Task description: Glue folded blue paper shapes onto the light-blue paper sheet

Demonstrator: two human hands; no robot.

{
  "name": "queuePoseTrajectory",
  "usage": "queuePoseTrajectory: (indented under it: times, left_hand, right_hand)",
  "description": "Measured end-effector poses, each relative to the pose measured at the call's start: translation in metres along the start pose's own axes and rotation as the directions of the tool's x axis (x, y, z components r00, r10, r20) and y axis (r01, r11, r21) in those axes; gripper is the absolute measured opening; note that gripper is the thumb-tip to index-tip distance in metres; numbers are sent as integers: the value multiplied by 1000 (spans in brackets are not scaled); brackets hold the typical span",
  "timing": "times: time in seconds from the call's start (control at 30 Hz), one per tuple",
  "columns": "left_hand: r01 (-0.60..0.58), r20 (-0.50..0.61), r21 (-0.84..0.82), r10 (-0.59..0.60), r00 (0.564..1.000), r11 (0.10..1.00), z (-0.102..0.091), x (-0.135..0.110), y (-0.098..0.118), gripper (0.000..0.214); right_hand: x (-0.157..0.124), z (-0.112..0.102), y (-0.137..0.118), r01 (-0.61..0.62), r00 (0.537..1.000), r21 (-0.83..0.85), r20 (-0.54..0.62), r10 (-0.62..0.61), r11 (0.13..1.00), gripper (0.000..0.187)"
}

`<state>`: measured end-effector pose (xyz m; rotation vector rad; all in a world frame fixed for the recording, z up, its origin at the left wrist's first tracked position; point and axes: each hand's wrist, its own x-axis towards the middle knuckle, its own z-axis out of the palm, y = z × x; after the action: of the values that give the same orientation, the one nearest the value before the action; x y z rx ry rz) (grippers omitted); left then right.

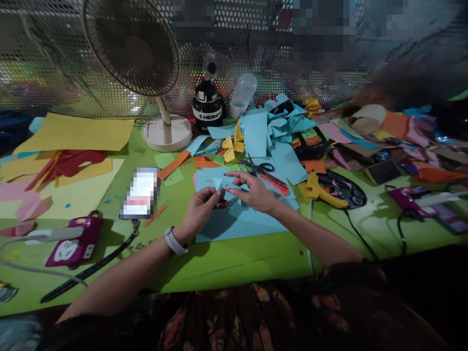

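Note:
My left hand (203, 207) and my right hand (252, 191) meet over a large light blue paper sheet (237, 222) on the green table (226, 263). Between the fingertips of both hands is a small light blue paper piece (220, 184), pinched from both sides. A white band sits on my left wrist. Orange-handled scissors (268, 174) lie just beyond my right hand.
A standing fan (146, 58), a black bottle (207, 108) and a clear cup (242, 93) stand at the back. A yellow glue gun (321, 190), a phone (141, 193), purple devices (73, 241) and piles of coloured paper scraps (285, 122) surround the blue sheet.

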<state>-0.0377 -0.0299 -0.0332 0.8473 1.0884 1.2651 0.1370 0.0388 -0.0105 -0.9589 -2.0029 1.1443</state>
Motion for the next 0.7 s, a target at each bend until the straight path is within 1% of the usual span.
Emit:
queuePoseTrajectory:
  times: [0.2, 0.47, 0.7]
  left_hand:
    - [-9, -1, 24, 9, 1000, 1000, 0, -1, 0, 37]
    - [-33, 20, 14, 33, 999, 999, -3, -1, -5, 31]
    - [-39, 21, 24, 38, 999, 999, -3, 0, -6, 31]
  right_hand:
    - [-1, 2, 2, 11, 1000, 26, -3, -11, 1000, 52]
    - [-1, 5, 3, 12, 1000, 65, -23, -11, 998, 56]
    - [-3, 7, 4, 5, 999, 62, -49, -2, 998, 56]
